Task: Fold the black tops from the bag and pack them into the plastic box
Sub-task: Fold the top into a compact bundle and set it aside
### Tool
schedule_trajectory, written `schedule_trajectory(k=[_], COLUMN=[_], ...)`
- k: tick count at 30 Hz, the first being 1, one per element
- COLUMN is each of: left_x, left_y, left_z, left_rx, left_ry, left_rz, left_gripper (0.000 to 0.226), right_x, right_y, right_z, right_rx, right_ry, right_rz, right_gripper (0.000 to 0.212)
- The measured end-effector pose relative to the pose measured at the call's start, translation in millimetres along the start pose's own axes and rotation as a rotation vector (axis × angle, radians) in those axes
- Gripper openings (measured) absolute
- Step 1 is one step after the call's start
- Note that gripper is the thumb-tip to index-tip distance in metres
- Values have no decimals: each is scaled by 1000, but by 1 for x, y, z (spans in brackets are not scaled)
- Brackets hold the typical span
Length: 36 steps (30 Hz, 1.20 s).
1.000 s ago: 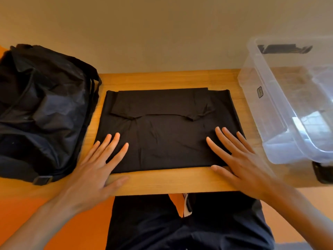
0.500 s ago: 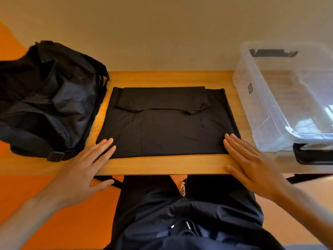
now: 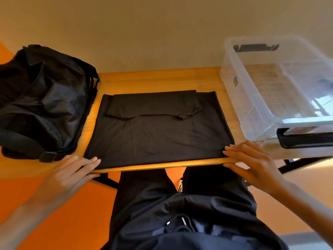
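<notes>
- Centrally, a folded black top [image 3: 158,130] lies flat on the wooden table [image 3: 162,78], sleeves turned in across its far part; its near hem runs just behind the table's front edge
- left hand [image 3: 72,175] sits at the top's near left corner; fingers [image 3: 93,160] nearly straight and together, tips resting on the cloth; thumb lower, by the table's front edge; whether it pinches the hem cannot be told
- right hand [image 3: 252,165] sits at the near right corner; fingers [image 3: 229,150] straight, tips on the cloth; thumb stretched along the table's edge beneath them; nothing visibly clasped
- black bag [image 3: 43,98] slumps on the table's left end, just beside the top; its strap runs along the top's left side
- clear plastic box [image 3: 252,105] stands on the right end, apart from the top by a strip of bare wood; a black latch [image 3: 306,139] sits on its near end
- person's dark trousers [image 3: 180,204] show below the table; orange floor [image 3: 63,213] to the left
</notes>
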<state>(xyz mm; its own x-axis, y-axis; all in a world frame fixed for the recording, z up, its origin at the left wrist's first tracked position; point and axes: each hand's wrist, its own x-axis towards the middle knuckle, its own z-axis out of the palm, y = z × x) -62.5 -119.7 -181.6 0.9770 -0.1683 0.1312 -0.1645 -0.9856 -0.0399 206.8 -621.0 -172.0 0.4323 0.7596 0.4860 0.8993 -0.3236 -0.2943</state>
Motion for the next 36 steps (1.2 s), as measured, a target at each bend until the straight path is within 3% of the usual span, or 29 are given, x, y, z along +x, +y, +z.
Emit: schedule_trajectory(k=[4,7,10,21,30,36], left_x=[-1,11,19,32,90,123], left_y=[6,26,42,37,14,-12], left_z=[-8,-26,-35,-50,-87,-85], left_rx=[-55,-123,-143,10,122,181], left_ry=[61,203,296,479,451,248], left_rz=[-5,10,22,-5,8,-52], left_gripper=[36,24,25,19,21,33], right_x=[3,1,-2,18,71,104], right_y=[-7,-8,-6,-14,-15,-19], right_z=[-2,-2,-2,-16,-21,-8], right_rx=[29,31,-6,-77,-116,-260], right_ry=[27,24,27,119,168,76], right_rz=[38,16,-19,50,256,378], right_gripper=[29,25,22,22,20,14])
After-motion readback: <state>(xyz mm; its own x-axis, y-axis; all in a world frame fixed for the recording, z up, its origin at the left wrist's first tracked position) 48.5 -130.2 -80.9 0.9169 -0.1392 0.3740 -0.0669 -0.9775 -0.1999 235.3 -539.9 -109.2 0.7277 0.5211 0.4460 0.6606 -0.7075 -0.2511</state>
